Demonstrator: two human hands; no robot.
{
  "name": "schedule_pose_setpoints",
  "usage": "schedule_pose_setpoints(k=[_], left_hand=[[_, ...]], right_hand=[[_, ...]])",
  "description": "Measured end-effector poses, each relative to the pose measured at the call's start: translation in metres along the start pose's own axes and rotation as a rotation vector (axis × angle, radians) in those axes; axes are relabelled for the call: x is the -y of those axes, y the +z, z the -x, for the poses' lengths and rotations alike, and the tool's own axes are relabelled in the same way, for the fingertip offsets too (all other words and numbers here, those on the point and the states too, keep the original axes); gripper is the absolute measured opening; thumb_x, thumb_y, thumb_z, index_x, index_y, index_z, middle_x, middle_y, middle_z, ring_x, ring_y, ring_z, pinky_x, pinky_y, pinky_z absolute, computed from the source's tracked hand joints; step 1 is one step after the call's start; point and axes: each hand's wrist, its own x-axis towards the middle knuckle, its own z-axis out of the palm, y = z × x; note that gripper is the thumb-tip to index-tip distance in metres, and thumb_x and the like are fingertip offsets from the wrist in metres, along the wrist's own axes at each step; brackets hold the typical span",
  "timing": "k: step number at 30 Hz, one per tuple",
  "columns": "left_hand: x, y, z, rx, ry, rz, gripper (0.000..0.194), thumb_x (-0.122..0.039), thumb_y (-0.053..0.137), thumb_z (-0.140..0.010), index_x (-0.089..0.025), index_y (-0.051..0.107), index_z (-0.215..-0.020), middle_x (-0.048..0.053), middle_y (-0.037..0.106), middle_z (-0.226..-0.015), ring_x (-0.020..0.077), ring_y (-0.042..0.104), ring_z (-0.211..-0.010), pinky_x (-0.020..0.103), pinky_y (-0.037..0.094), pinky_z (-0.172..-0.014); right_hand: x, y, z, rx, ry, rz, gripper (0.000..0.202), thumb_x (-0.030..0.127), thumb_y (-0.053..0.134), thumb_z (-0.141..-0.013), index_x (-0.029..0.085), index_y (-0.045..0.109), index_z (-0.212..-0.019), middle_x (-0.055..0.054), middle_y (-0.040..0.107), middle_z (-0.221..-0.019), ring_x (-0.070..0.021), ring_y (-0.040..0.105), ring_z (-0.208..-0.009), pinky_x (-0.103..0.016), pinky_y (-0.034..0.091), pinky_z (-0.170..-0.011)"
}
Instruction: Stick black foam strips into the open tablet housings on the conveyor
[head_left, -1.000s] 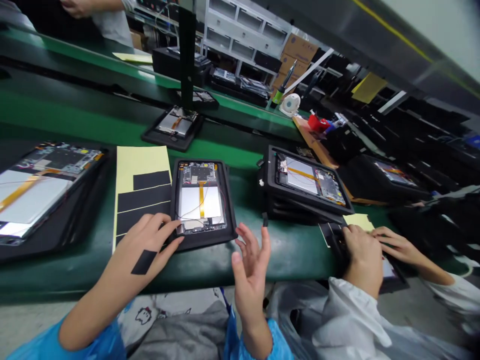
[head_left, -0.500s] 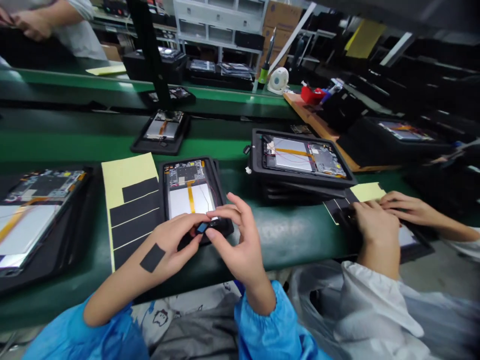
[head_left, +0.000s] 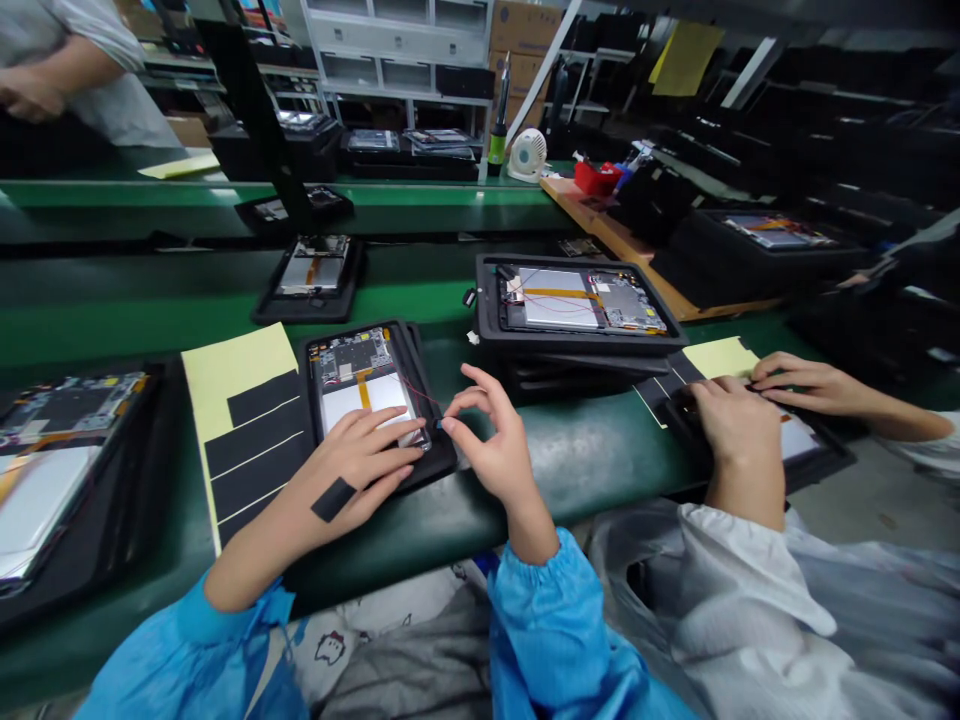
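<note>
An opened tablet [head_left: 358,352] lies in a black tray [head_left: 421,375] in front of me, showing its circuit board, silver battery and orange ribbon. My left hand [head_left: 364,460] rests over the tablet's lower end, fingers spread, with a black sticker [head_left: 333,499] on its back. Just right of the tray, my right hand [head_left: 491,435] pinches a small dark part [head_left: 441,424] between thumb and index finger. Thin red wires run from the tablet to that part. Left of the tray is a yellow sheet [head_left: 238,366] with black adhesive strips [head_left: 255,446].
Another opened tablet [head_left: 559,297] sits on stacked trays at centre right. A larger-looking tablet [head_left: 60,450] lies at far left, and a smaller one [head_left: 313,268] farther back. A co-worker's hands [head_left: 742,430] work over a tray at right. A small fan [head_left: 527,155] stands behind.
My left hand has released the small dark part and spread over the tablet. My right hand has moved right relative to the tray with the part. The camera view has shifted.
</note>
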Motion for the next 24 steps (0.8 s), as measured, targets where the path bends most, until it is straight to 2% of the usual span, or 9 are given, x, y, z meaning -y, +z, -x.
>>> schedule_pose_setpoints(k=[2,5,9,14,18,20,24], left_hand=[[0.011,-0.002,0.004,0.033,0.079,-0.12,0.032,-0.033,0.047,-0.105,-0.033,0.076,-0.117,0.004,0.063,-0.143,0.0336,0.05,-0.14,0.06,0.033,-0.118],[0.025,-0.008,0.016,-0.004,0.073,-0.209,0.031,-0.036,0.049,-0.104,-0.035,0.077,-0.118,0.003,0.064,-0.142,0.0332,0.051,-0.14,0.062,0.027,-0.121],[0.037,-0.012,0.033,-0.019,0.061,-0.24,0.03,-0.039,0.051,-0.104,-0.034,0.076,-0.12,0.003,0.063,-0.143,0.0338,0.049,-0.14,0.061,0.03,-0.12],[0.041,-0.012,0.039,0.01,0.065,-0.254,0.032,-0.04,0.05,-0.106,-0.033,0.074,-0.125,0.004,0.059,-0.148,0.0351,0.047,-0.142,0.06,0.033,-0.119],[0.043,-0.011,0.039,0.003,0.08,-0.305,0.032,-0.034,0.049,-0.106,-0.032,0.074,-0.126,0.004,0.059,-0.148,0.0351,0.046,-0.143,0.06,0.033,-0.118],[0.043,-0.01,0.038,-0.008,0.092,-0.333,0.032,-0.031,0.049,-0.106,-0.031,0.073,-0.126,0.005,0.059,-0.148,0.0356,0.046,-0.143,0.061,0.034,-0.116],[0.037,-0.01,0.038,-0.039,0.114,-0.354,0.032,-0.028,0.049,-0.105,-0.028,0.073,-0.126,0.008,0.06,-0.145,0.0372,0.049,-0.138,0.06,0.038,-0.113]], right_hand=[[-0.006,-0.001,-0.002,0.04,0.007,-0.02,0.061,0.018,0.067,-0.088,0.023,0.049,-0.146,0.002,0.07,-0.087,-0.019,0.065,-0.096,-0.04,0.045,-0.106],[-0.008,0.004,-0.003,0.19,0.012,0.016,0.061,0.016,0.066,-0.089,0.023,0.049,-0.147,0.001,0.071,-0.088,-0.0211,0.064,-0.107,-0.041,0.042,-0.109],[-0.006,0.016,-0.007,0.366,-0.029,0.148,0.061,0.009,0.066,-0.088,0.024,0.052,-0.145,0.0,0.074,-0.091,-0.0232,0.061,-0.115,-0.043,0.037,-0.111],[-0.007,0.018,-0.015,0.478,-0.023,0.157,0.063,0.007,0.068,-0.088,0.019,0.049,-0.147,-0.001,0.075,-0.095,-0.0227,0.06,-0.117,-0.043,0.036,-0.112],[-0.004,0.016,-0.02,0.54,-0.006,0.213,0.066,0.007,0.067,-0.089,0.022,0.046,-0.149,-0.001,0.074,-0.098,-0.0223,0.06,-0.114,-0.046,0.035,-0.113],[-0.002,0.016,-0.022,0.574,-0.039,0.273,0.068,0.005,0.064,-0.091,0.024,0.043,-0.152,-0.002,0.072,-0.104,-0.0231,0.056,-0.12,-0.05,0.031,-0.118],[0.001,0.014,-0.024,0.637,-0.106,0.359,0.069,0.012,0.063,-0.094,0.024,0.036,-0.157,-0.011,0.06,-0.133,-0.0266,0.043,-0.137,-0.057,0.025,-0.121]])
